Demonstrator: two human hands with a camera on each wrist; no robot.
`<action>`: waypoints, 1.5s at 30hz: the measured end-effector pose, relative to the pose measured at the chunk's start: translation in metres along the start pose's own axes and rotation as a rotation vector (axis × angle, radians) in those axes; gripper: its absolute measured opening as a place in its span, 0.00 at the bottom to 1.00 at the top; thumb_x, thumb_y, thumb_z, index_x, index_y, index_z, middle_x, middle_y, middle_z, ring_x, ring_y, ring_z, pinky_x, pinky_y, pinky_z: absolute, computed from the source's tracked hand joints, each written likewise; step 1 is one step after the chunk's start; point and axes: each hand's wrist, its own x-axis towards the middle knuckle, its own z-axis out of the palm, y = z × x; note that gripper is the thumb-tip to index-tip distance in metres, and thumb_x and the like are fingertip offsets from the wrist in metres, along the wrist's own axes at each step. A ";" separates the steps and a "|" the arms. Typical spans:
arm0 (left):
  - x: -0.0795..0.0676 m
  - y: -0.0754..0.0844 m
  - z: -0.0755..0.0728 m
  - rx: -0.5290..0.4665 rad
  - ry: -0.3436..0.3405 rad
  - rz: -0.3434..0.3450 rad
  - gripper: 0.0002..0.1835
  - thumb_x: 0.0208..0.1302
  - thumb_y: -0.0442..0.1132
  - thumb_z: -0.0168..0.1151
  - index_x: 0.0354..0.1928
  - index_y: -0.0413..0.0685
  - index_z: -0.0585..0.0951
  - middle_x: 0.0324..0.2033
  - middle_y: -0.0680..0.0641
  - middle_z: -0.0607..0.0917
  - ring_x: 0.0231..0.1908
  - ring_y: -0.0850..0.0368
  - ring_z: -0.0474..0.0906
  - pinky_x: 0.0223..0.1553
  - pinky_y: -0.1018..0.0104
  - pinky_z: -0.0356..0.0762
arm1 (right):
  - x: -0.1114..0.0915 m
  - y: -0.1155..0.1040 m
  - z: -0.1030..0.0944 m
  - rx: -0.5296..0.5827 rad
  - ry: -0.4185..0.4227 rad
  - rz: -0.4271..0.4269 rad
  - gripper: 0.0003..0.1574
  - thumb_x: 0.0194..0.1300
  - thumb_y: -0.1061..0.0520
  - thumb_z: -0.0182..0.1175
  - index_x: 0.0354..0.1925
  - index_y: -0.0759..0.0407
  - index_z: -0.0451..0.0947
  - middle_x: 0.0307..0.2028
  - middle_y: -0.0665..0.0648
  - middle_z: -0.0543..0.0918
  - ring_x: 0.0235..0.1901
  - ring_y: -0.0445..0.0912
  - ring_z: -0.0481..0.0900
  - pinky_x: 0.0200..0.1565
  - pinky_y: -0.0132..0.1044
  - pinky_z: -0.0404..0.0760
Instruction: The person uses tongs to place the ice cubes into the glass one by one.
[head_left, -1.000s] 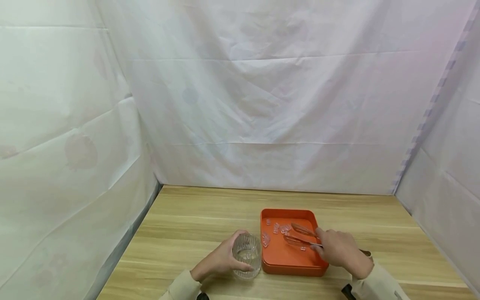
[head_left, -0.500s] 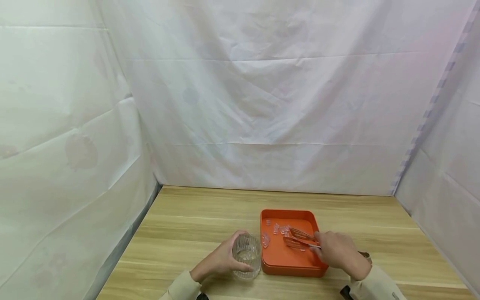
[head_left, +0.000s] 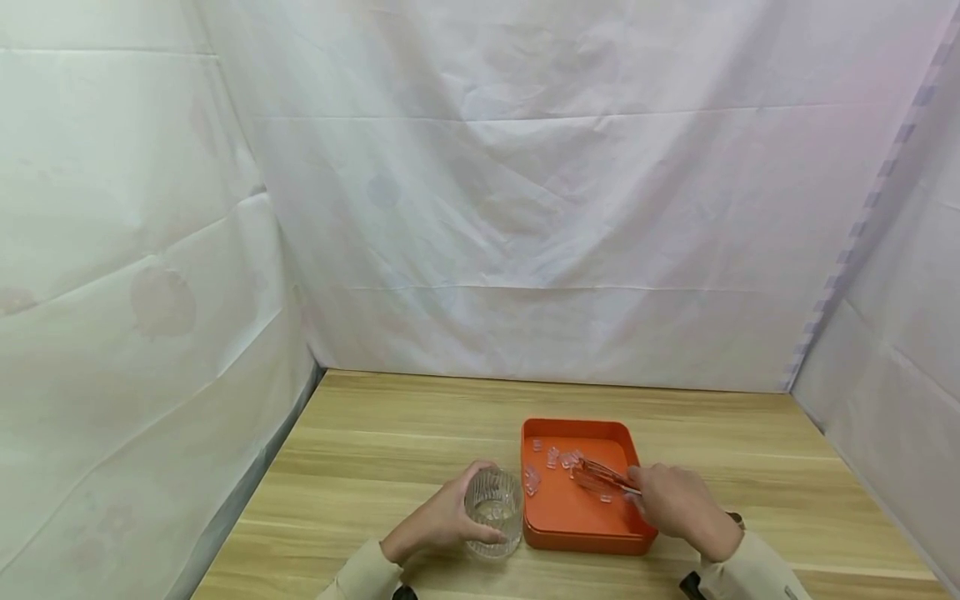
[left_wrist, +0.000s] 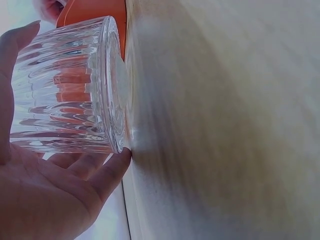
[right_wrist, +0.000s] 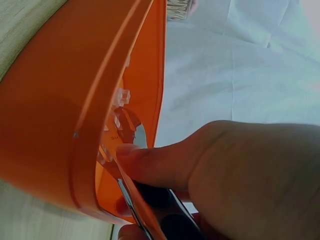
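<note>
My left hand (head_left: 448, 518) curls round a clear ribbed glass (head_left: 497, 500) that stands upright on the table, close to the tray's left wall. In the left wrist view the thumb and fingers of that hand lie along both sides of the glass (left_wrist: 70, 95). Over the orange tray (head_left: 585, 542), my right hand (head_left: 675, 504) grips metal tongs (head_left: 606, 475), their tips low inside the tray and nearly together. Whether the tips pinch anything I cannot tell. Several clear plastic-looking pieces (head_left: 532, 480) lie in the tray, mostly toward its left and middle.
The wooden table (head_left: 390, 433) runs back to a white cloth (head_left: 525, 250) hanging behind it. More white sheeting (head_left: 135, 350) encloses the left side and the right side. The tray's raised walls stand between the glass and the tongs.
The tongs' tips have come from wide apart to nearly together inside the tray. My left hand and the glass have stayed in place.
</note>
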 end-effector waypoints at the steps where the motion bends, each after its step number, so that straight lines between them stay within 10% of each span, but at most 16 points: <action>1: 0.000 0.000 0.000 -0.002 -0.001 -0.001 0.50 0.44 0.55 0.81 0.69 0.69 0.63 0.58 0.49 0.76 0.57 0.50 0.74 0.56 0.45 0.74 | 0.000 0.000 0.000 -0.001 0.003 -0.005 0.11 0.62 0.53 0.67 0.31 0.53 0.75 0.18 0.50 0.69 0.19 0.46 0.66 0.21 0.40 0.66; 45: 0.000 -0.002 -0.001 0.010 -0.015 0.016 0.49 0.45 0.54 0.80 0.69 0.65 0.63 0.57 0.50 0.78 0.55 0.52 0.76 0.54 0.51 0.75 | -0.001 0.001 0.006 -0.001 0.210 -0.048 0.15 0.66 0.49 0.64 0.29 0.47 0.68 0.15 0.45 0.64 0.14 0.41 0.62 0.17 0.34 0.60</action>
